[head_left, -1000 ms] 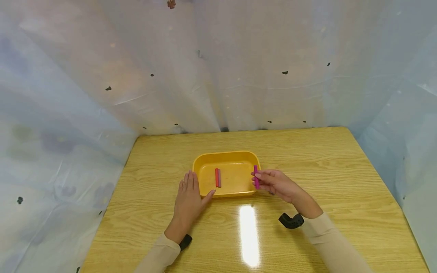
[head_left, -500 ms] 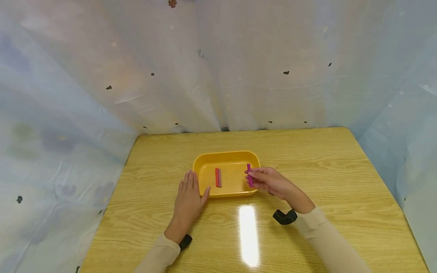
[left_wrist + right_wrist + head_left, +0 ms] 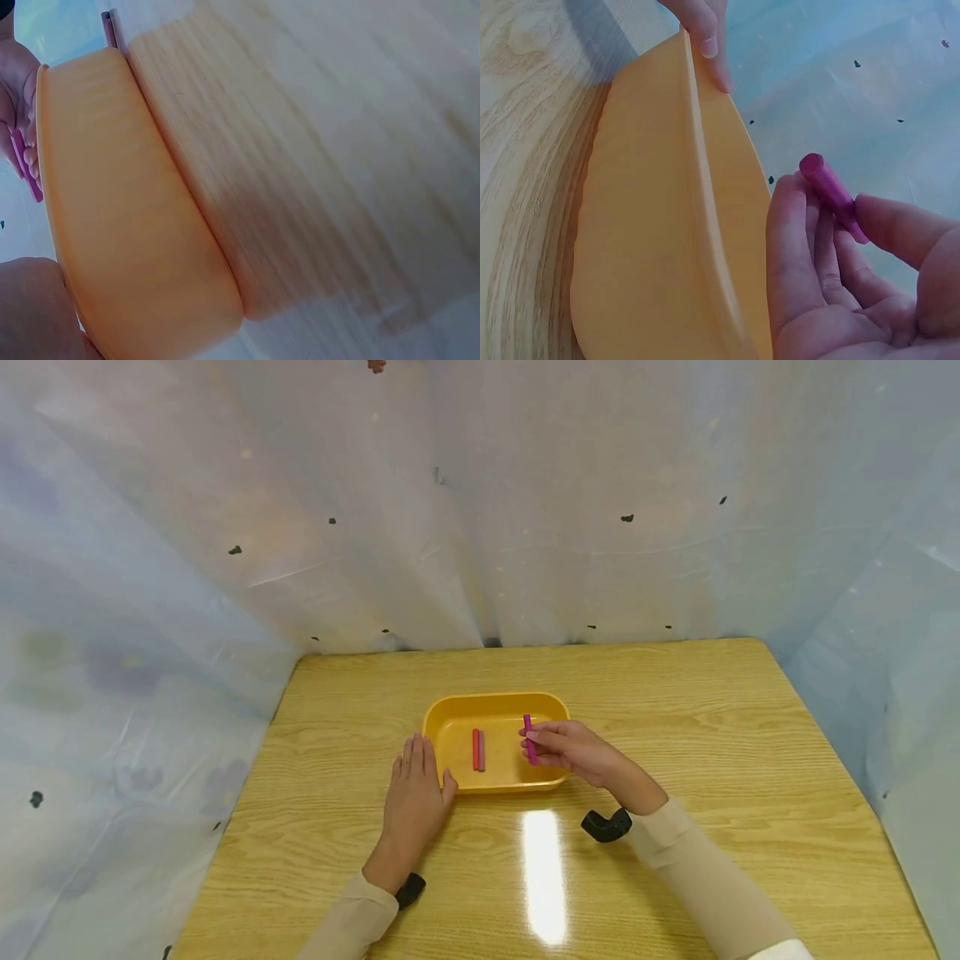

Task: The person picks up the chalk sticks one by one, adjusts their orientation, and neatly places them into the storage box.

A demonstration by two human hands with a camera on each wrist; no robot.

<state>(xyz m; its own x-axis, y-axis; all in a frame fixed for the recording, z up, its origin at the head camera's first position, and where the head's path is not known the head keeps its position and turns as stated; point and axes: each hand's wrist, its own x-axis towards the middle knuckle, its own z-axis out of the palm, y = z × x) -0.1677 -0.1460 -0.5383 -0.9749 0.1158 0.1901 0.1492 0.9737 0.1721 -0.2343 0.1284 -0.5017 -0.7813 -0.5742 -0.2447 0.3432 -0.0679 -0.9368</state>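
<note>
Pale blue-grey, creased sheeting with small dark marks (image 3: pixel 525 485) hangs across the upper half of the frame and down both sides. Below it, a light brown, wood-grained surface (image 3: pixel 675 710) spreads across the lower half, with a bright reflection at bottom centre. Just below mid-frame sits a yellow-orange, round-cornered rectangular tray (image 3: pixel 498 791). Two beige sleeves (image 3: pixel 705 877) reach in from the bottom edge. The person's left hand (image 3: pixel 415 797) touches the tray's left end, its grip flat, fingers straight and side by side, thumb spread towards the tray's lower-left corner. The right hand (image 3: pixel 581 752) reaches over the tray's right end, its grip pinching between thumb and fingers. Near each wrist shows a black, moulded piece (image 3: pixel 606 827). Pinched in the right grip, over the tray, is a magenta cylindrical stick (image 3: pixel 831 191). Left of centre inside the tray, a red stick (image 3: pixel 476 750) and a dull mauve stick (image 3: pixel 482 752) lie side by side, roughly parallel.
</note>
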